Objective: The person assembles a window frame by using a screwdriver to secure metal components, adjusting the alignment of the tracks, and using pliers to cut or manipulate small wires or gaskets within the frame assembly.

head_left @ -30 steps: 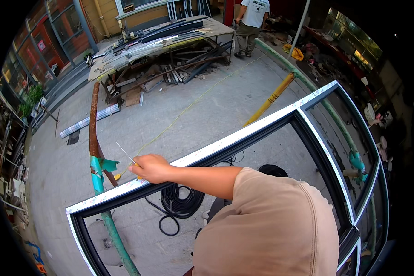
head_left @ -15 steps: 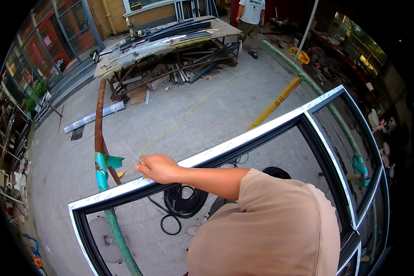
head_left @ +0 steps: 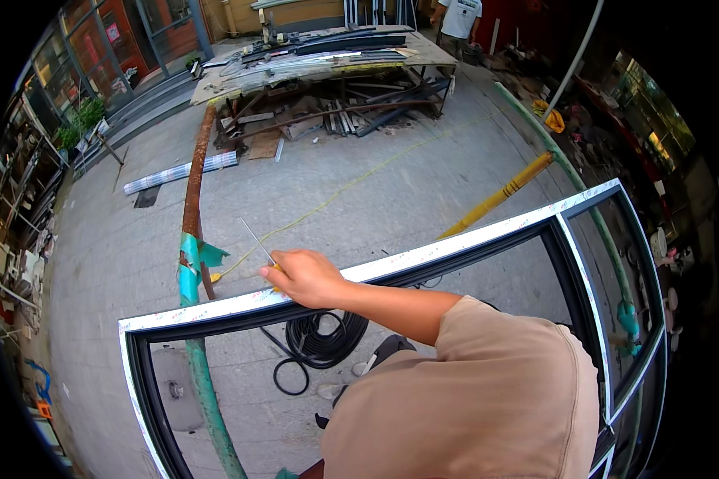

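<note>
My right hand [head_left: 310, 278] is closed around a screwdriver [head_left: 257, 240] with a thin metal shaft and a yellow handle, mostly covered by my fingers. The shaft points up and away to the left. Beneath the hand runs the far bar of a large window frame [head_left: 447, 252], dark inside, its top face covered in white printed film. My hand rests on or just above this bar; I cannot tell which. The frame lies across a green pipe support [head_left: 205, 391] on the left and another green pipe [head_left: 613, 247] on the right. My left hand is out of view.
A coil of black hose [head_left: 321, 339] lies on the floor inside the frame's outline. Farther off stands a cluttered worktable [head_left: 208, 89], scrap stacked beneath. A yellow pipe [head_left: 499, 194] slants at the right; a yellow cord [head_left: 359, 177] crosses the floor. Another person [head_left: 459, 20] stands at the back.
The view has shifted, so the worktable and other person sit higher and farther right. My right hand still grips the screwdriver over the same bar, its shaft still pointing up-left.
</note>
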A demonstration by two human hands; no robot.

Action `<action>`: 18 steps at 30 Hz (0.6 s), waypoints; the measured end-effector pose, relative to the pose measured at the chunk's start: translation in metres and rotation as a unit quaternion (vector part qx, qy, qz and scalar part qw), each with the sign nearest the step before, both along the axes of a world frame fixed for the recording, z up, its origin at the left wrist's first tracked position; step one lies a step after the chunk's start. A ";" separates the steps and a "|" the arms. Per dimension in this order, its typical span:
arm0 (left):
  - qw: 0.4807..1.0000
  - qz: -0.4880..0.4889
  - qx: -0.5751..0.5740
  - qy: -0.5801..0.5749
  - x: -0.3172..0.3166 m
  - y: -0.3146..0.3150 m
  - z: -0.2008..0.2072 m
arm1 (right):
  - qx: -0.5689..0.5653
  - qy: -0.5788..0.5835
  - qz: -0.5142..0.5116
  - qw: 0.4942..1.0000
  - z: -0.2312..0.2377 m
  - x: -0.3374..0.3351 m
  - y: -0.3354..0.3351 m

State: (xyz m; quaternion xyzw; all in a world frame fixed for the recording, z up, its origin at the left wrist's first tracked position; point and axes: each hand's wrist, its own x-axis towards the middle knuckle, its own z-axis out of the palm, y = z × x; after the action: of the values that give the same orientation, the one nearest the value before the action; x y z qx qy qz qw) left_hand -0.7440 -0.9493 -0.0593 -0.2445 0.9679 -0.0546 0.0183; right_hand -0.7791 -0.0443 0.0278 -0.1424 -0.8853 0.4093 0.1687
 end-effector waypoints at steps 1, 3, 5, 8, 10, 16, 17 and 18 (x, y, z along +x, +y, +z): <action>1.000 -0.004 -0.002 0.004 0.000 0.003 -0.001 | 0.000 0.003 -0.001 1.000 -0.001 0.000 0.001; 1.000 -0.008 -0.011 0.012 0.002 0.001 0.002 | 0.000 0.007 -0.002 1.000 -0.003 -0.001 -0.001; 0.999 -0.026 -0.006 0.045 0.005 0.000 0.001 | 0.008 0.007 -0.004 1.000 -0.002 -0.002 -0.004; 0.997 -0.051 -0.002 0.066 0.007 0.002 -0.001 | 0.013 0.030 0.002 0.999 -0.005 -0.004 -0.004; 0.997 -0.057 -0.003 0.059 0.001 0.013 0.008 | 0.019 0.033 -0.008 0.999 -0.008 0.001 -0.002; 0.992 -0.043 -0.024 0.114 0.005 0.009 -0.002 | 0.035 0.027 -0.001 0.999 -0.007 -0.007 -0.006; 0.991 -0.048 -0.036 0.117 0.009 0.009 -0.005 | 0.037 0.025 -0.003 0.999 -0.009 -0.005 -0.006; 0.990 -0.055 -0.047 0.121 0.007 0.016 -0.002 | 0.040 0.022 -0.007 0.999 -0.010 -0.003 -0.004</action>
State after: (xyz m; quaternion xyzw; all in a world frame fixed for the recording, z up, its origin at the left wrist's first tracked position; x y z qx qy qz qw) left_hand -0.7367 -0.9337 -0.0616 -0.1960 0.9714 -0.0715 -0.1131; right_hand -0.7821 -0.0480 0.0178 -0.1326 -0.8958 0.3757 0.1969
